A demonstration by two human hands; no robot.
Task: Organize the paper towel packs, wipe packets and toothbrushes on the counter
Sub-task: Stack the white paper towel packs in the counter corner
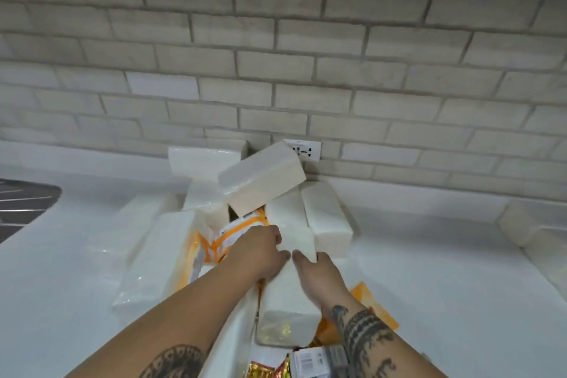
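Left hand [260,255] and right hand [319,276] each grip a side of the middle pack [285,301], which lies near-to-far on the counter [445,270]. I'd guess that's so it lifts level out of the jumble. Behind it a tilted pack [264,184] leans on others by the wall [306,70], so plenty left to sort.

The paper towel packs [264,181] are plain white. A wrapper [227,239] among them is orange and white, and the foil packets [260,370] are gold. The brick wall [276,40] is pale grey with darker mortar lines, the counter [429,270] white. Black tattoos pattern the right forearm [365,337].
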